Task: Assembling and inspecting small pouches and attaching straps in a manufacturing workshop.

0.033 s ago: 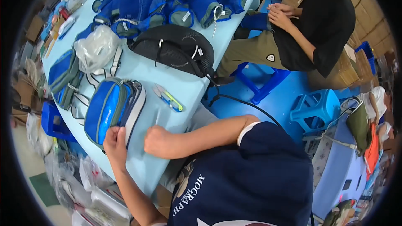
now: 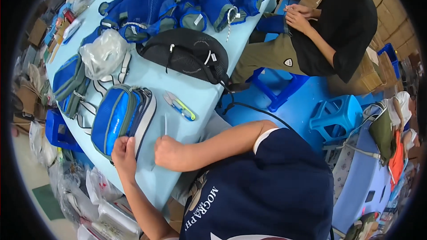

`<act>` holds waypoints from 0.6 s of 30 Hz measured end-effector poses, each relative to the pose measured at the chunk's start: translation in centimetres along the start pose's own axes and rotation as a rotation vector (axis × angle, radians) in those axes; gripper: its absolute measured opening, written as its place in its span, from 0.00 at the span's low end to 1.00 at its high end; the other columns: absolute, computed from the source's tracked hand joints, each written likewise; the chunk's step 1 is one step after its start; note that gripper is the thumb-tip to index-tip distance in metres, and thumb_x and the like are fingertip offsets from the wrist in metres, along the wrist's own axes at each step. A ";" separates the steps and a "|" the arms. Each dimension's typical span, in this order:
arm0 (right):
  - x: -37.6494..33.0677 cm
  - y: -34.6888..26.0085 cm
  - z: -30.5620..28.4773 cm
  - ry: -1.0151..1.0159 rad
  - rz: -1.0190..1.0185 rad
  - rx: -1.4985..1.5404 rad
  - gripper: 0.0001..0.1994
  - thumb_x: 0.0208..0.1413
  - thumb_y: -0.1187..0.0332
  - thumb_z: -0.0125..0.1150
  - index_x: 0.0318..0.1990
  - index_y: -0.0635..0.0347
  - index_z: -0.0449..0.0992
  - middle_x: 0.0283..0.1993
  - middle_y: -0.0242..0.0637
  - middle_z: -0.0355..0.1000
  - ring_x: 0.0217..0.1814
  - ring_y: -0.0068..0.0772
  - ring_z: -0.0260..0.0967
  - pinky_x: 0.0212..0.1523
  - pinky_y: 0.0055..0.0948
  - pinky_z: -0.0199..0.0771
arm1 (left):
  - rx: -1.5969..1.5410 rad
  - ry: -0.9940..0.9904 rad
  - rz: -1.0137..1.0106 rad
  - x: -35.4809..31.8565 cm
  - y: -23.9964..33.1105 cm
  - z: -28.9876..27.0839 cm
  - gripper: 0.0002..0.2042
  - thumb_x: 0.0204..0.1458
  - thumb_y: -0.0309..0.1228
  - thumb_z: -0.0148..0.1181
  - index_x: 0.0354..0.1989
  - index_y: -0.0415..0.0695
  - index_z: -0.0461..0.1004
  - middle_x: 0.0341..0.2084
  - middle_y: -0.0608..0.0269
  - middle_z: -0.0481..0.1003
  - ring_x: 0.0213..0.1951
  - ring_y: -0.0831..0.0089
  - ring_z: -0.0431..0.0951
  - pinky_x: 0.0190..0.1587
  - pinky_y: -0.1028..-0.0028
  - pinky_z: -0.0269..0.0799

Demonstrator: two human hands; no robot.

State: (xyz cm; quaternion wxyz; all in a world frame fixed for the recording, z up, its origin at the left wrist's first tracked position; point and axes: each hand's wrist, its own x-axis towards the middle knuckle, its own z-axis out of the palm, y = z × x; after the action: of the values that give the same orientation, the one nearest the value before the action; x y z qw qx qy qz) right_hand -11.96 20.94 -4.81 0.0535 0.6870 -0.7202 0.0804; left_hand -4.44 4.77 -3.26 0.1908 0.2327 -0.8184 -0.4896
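In front of me on the table lies a blue and grey zippered bag (image 2: 108,122) with a white-striped dark band along its right side. My left hand (image 2: 124,154) is closed at its near end, thumb and finger pinched on the edge there. Just to the right, my right hand (image 2: 171,154) makes a fist over the table edge. A thin pale rod (image 2: 166,125) stands out above that fist; the fingers hide whatever they grip. Thread snips (image 2: 179,106) with yellow-green and blue handles lie beyond my right hand.
On the light-blue table (image 2: 153,90) are a second blue bag (image 2: 69,82), a clear plastic bag (image 2: 104,53), a black mesh bag (image 2: 184,55) and a heap of blue mesh pieces (image 2: 151,2). A co-worker (image 2: 344,26) sits at right, near blue stools (image 2: 336,118).
The whole view has shifted very slightly. The thin pale rod above my right fist shows more clearly. Both hands keep their places by the bag.
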 end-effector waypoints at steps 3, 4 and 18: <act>-0.4 1.0 -1.4 0.312 -0.211 -0.061 0.04 0.29 0.65 0.58 0.14 0.52 0.76 0.19 0.29 0.67 0.27 0.35 0.67 0.24 0.29 0.60 | -0.006 0.001 -0.018 -0.2 0.7 0.0 0.07 0.53 0.27 0.57 0.30 0.36 0.69 0.22 0.71 0.68 0.25 0.87 0.64 0.26 0.85 0.59; -0.1 1.5 -1.6 0.313 -0.214 -0.064 0.04 0.29 0.65 0.58 0.14 0.52 0.76 0.19 0.29 0.67 0.27 0.35 0.67 0.24 0.29 0.60 | -0.017 0.001 -0.020 -0.2 0.8 -0.3 0.07 0.53 0.27 0.57 0.31 0.36 0.69 0.22 0.71 0.68 0.24 0.87 0.63 0.26 0.86 0.59; -3.8 2.5 -1.1 -0.150 0.793 2.024 0.12 0.60 0.67 0.45 0.45 0.65 0.67 0.34 0.43 0.73 0.25 0.27 0.71 0.22 0.24 0.72 | -0.014 -0.006 0.035 2.1 -0.1 -1.7 0.10 0.50 0.33 0.60 0.27 0.36 0.73 0.19 0.69 0.69 0.23 0.82 0.65 0.26 0.79 0.62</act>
State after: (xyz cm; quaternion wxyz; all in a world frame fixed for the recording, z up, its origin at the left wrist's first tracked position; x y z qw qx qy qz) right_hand -14.27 25.02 -4.58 -0.6106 0.1348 -0.4923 0.6056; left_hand -5.21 2.30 -2.37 0.1982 0.2156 -0.8195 -0.4926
